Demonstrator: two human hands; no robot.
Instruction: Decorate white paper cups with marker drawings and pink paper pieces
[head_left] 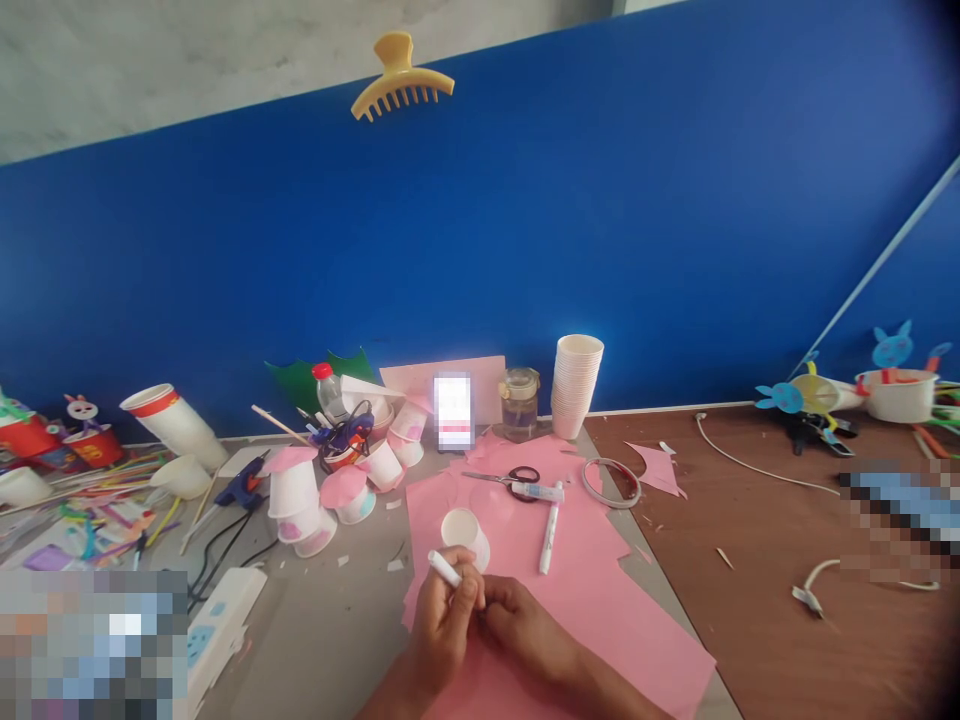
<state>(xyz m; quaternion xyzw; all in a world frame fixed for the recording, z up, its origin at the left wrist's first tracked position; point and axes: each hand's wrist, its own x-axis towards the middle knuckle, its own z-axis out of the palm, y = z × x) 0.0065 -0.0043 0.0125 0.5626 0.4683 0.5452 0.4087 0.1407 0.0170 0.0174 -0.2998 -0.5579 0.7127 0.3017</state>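
My left hand (444,620) is closed round a small white stick-shaped thing (444,568), perhaps a marker cap or glue stick. My right hand (517,622) is closed too, its fingertips meeting the left hand's; what it pinches is hidden. Both hands rest over a pink paper sheet (592,590). Just beyond them a white paper cup (465,530) lies on its side on the pink sheet. A white marker (550,528) lies to the right of the cup.
Scissors (514,478), a tape ring (611,482), a stack of white cups (576,385), a glass jar (519,402) and a phone (453,410) stand behind. Decorated cups (315,500), a glue gun (241,488), straws and a power strip (221,625) crowd the left. Cables cross the brown table (772,600) at right.
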